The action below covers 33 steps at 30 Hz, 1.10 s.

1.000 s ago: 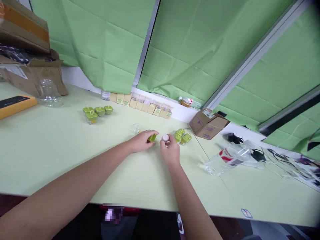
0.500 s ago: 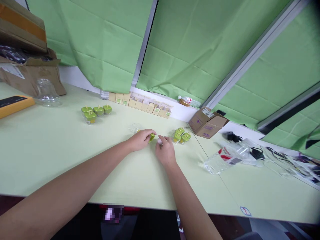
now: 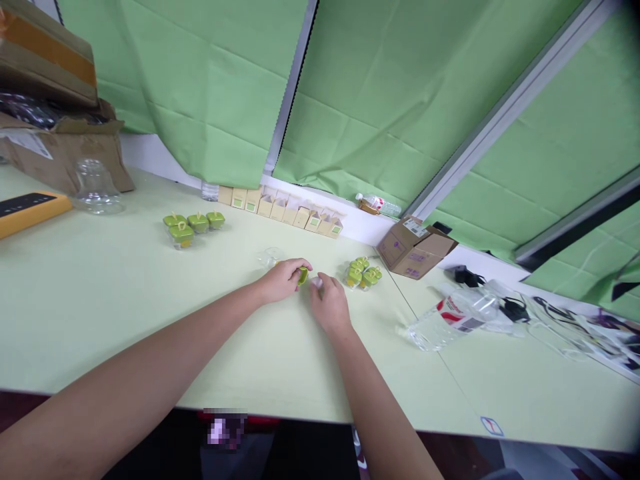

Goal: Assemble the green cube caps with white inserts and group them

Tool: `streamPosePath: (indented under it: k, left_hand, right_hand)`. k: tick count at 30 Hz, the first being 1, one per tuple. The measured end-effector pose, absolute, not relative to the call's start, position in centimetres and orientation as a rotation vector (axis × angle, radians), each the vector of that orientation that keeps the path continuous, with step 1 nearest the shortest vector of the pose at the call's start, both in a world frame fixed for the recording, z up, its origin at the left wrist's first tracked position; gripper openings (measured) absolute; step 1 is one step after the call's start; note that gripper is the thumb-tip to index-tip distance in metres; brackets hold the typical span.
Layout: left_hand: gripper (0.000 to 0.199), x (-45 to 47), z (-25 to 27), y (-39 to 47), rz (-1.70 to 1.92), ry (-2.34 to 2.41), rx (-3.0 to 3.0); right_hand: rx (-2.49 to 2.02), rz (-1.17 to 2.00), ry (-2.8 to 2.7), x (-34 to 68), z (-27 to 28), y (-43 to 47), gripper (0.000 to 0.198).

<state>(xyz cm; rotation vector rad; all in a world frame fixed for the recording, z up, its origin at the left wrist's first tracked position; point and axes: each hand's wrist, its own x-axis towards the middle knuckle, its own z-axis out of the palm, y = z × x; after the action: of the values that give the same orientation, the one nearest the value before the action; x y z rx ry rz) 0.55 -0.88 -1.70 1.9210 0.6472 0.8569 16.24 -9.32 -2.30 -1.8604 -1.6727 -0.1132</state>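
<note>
My left hand (image 3: 281,281) is closed on a small green lid (image 3: 303,275), held between thumb and fingertips above the table. Just to its right, my right hand (image 3: 330,300) pinches a small white piece (image 3: 317,283), partly covered by the fingers, so its kind is unclear. The two hands are close but apart. Behind my left hand lies a clear plastic cup (image 3: 271,256), partly hidden by the hand. A cluster of small clear containers with green lids (image 3: 363,271) stands right of my right hand. Another such group of containers (image 3: 181,233) sits to the left.
Small cardboard boxes (image 3: 289,210) line the table's back edge. A brown carton (image 3: 416,247) stands at the back right, near a large clear bottle (image 3: 453,319) on its side and tangled cables (image 3: 565,323). At left are a clear jar (image 3: 96,189) and a yellow-orange device (image 3: 35,212).
My left hand has turned the green lid slightly, so more of its inside faces me. My right hand, with the white piece, has shifted a little to the left.
</note>
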Motion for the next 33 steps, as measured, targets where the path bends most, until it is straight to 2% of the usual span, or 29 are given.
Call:
streamPosePath:
  k: [2,7,10,16,33]
  left_hand:
    - [0.028,0.7,-1.8,-0.8,0.848,0.642,1.865]
    - [0.025,1.4,-2.0,-0.7,0.872,0.614,1.650]
    - [0.025,1.8,-1.9,-0.7,0.870,0.588,1.528]
    - [0.029,2.0,-0.8,-1.8,0.832,0.537,1.398]
    - [0.033,2.7,-0.9,-3.3,0.812,0.433,1.513]
  right_hand:
    - [-1.802,-0.180,-1.642,16.2,-2.3,-9.4,0.039]
    - [-1.500,-0.327,-1.640,15.5,-1.8,-9.6,0.020]
    - [-1.398,-0.305,-1.703,14.9,-1.7,-9.6,0.021]
    - [-1.401,-0.192,-1.648,14.2,-1.9,-9.6,0.027]
    - [-1.480,-0.022,-1.483,13.9,-1.5,-9.4,0.015]
